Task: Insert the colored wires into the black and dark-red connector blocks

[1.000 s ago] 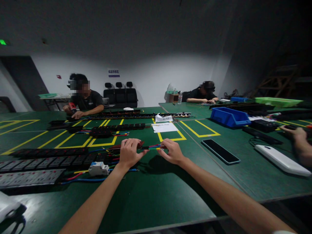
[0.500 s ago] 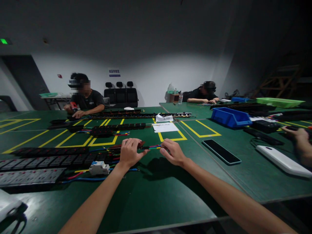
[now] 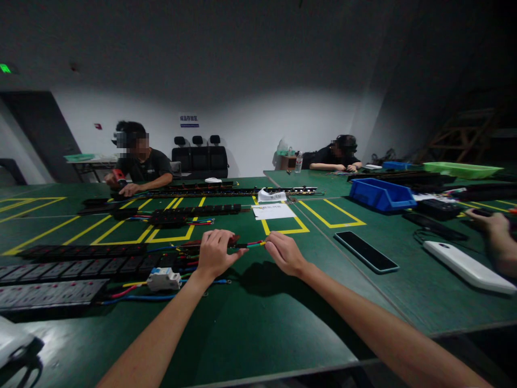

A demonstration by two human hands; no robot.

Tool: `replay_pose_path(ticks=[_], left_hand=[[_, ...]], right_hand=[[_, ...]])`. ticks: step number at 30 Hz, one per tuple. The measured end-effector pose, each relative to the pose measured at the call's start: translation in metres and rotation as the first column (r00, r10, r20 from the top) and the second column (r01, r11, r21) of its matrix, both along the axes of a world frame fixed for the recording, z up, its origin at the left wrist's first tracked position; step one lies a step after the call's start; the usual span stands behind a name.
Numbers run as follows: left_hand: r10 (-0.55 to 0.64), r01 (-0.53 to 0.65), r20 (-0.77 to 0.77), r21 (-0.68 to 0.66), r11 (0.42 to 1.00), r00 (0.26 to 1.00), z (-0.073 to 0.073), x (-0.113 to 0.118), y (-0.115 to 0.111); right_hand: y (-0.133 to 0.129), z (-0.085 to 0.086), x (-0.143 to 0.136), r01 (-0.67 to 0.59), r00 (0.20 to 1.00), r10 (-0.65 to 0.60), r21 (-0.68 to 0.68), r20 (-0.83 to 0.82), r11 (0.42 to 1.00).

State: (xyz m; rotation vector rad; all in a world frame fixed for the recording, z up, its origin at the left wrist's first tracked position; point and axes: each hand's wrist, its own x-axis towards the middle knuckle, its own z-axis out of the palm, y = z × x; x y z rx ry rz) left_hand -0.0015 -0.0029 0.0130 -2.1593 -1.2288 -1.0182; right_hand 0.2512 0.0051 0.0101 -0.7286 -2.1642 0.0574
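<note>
Near the middle of the green table, my left hand [image 3: 217, 253] is closed around a dark cable, with a reddish-brown piece showing behind its fingers. Coloured wires [image 3: 254, 244] stick out of the cable to the right. My right hand [image 3: 285, 252] pinches their yellow end between thumb and fingers. Left of my left hand lie black socket strips [image 3: 81, 268] with loose wire ends. A white circuit breaker [image 3: 163, 279] rests beside the nearest strip, among yellow, red and blue wires.
A phone [image 3: 366, 251], a white device [image 3: 466, 268] and a blue bin [image 3: 382, 195] are on the right. White paper [image 3: 274, 211] lies ahead. Two people sit across the table; another person's hand [image 3: 493, 231] is at the right edge.
My right fingers have closed more tightly at the wire ends, and the thumb is now tucked in. My left hand has kept its place on the cable.
</note>
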Motion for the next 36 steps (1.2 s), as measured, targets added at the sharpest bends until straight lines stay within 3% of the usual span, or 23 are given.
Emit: replay_pose_path(ticks=[16, 24, 36], left_hand=[[0.018, -0.018, 0.043, 0.012, 1.0, 0.999, 0.002, 0.001, 0.0], [0.021, -0.022, 0.047, 0.025, 0.999, 0.999, 0.002, 0.0, 0.0], [0.027, -0.028, 0.057, 0.017, 0.999, 0.998, 0.002, 0.001, 0.001]], right_hand=[[0.008, -0.009, -0.001, 0.032, 0.986, -0.05, -0.116, -0.157, 0.993], [0.001, -0.003, 0.0, -0.009, 0.992, -0.007, -0.126, -0.129, 0.992], [0.003, -0.006, -0.001, 0.044, 0.997, -0.051, -0.105, -0.063, 0.993]])
